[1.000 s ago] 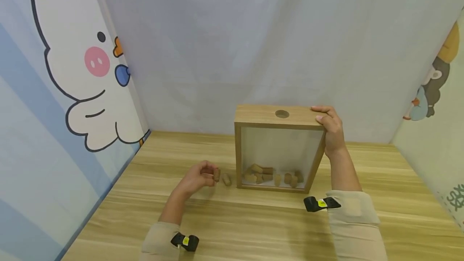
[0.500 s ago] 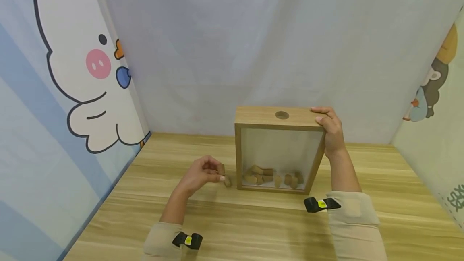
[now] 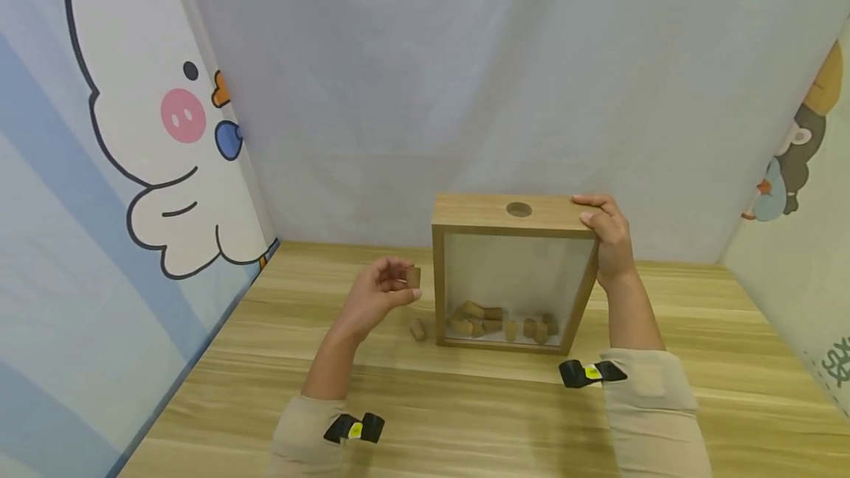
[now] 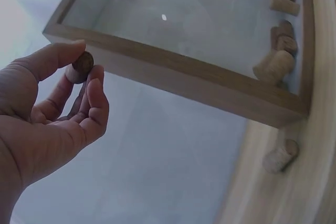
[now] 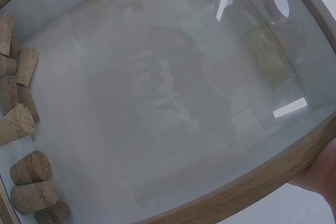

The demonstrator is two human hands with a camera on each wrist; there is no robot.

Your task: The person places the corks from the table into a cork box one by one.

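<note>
My left hand pinches a cork between thumb and fingers, raised above the table just left of a wooden shadow box. In the left wrist view the held cork shows its dark round end. The box stands upright, with a clear front panel and a round hole in its top. Several corks lie at the bottom inside it. My right hand grips the box's upper right corner, thumb and fingers on the top; in the right wrist view only part of it shows.
One loose cork lies on the wooden table near the box's lower left corner. A pale curtain hangs behind the table, with printed cartoon cloths at both sides.
My left hand has picked the cork up from beside the loose one and moved it up and to the right, towards the box. My right hand keeps its grip on the corner.
</note>
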